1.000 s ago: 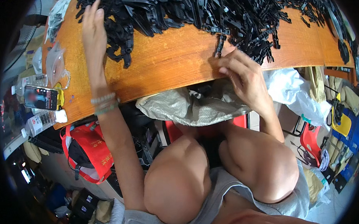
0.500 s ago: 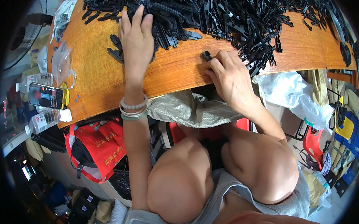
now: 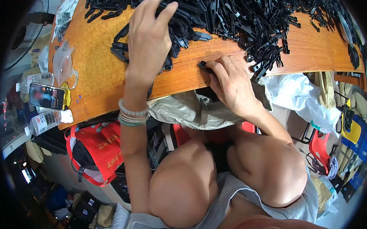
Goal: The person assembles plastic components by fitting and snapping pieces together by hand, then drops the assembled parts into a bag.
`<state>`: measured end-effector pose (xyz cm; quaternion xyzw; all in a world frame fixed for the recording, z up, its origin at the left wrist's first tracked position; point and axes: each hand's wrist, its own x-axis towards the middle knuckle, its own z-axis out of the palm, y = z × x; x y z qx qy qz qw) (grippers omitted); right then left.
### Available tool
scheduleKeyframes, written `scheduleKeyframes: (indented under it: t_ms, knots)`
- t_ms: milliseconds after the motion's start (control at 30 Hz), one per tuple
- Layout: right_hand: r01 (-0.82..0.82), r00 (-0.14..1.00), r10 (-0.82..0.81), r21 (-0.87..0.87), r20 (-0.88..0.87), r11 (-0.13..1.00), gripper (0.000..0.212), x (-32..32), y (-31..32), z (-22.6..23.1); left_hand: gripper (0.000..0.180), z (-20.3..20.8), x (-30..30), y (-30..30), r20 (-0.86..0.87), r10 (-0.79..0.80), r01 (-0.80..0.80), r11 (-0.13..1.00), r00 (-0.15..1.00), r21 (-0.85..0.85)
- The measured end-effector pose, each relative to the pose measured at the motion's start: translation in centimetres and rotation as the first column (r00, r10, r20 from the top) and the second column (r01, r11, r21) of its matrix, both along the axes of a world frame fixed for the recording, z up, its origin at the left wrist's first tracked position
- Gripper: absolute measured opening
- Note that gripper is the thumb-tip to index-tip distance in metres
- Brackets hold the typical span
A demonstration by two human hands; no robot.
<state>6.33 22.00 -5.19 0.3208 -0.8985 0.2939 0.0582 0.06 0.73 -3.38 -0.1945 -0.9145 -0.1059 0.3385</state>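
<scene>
A big heap of black plastic parts [image 3: 232,16] spreads across the far side of the wooden table [image 3: 97,77]. My left hand [image 3: 150,39], with a beaded bracelet and bangles at the wrist, hovers at the heap's left part. Its fingers are spread and I see nothing in them. A few loose black parts [image 3: 120,50] lie just left of it, partly hidden behind the hand. By the table's near edge my right hand [image 3: 233,82] is closed around a small black plastic part [image 3: 202,65]; only one end shows past the fingertips.
A woven sack [image 3: 191,112] hangs open below the near edge. At the table's left stand a phone [image 3: 46,96], two clear bottles [image 3: 46,122] and plastic bags [image 3: 63,64]. A red bag [image 3: 96,152] sits below left. White plastic film [image 3: 300,96] hangs at right.
My left hand has shifted right and farther over the heap, and parts beside it have moved. My right hand has turned a little, tilting its part lower and to the left.
</scene>
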Motion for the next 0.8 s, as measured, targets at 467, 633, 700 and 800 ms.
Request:
scheduleKeyframes:
  t_ms: [467, 633, 700, 800]
  knots:
    - [0.045, 0.991, -0.056, -0.091, -0.124, 0.995, 0.026, -0.5, -0.3, -1.5, 0.014, 1.4, 3.0, 2.3, 0.268, 0.081, -0.221, 0.808, 0.960, 0.546]
    - [0.110, 0.983, -0.044, -0.388, 0.177, 0.915, 0.016, -0.2, 1.5, 0.0, 0.036, 3.0, 6.7, 4.6, 0.381, -0.382, -0.287, 0.282, 0.842, 0.916]
    - [0.156, 0.952, 0.019, -0.537, 0.306, 0.829, 0.011, 0.2, 2.1, 1.3, 0.025, 1.6, 7.5, 4.7, 0.352, -0.552, -0.360, 0.099, 0.756, 0.928]
    - [0.053, 0.936, 0.147, -0.539, 0.321, 0.841, 0.013, 0.3, 3.3, 3.7, 0.013, 0.9, 8.4, 5.6, 0.366, -0.577, -0.449, -0.002, 0.730, 0.894]
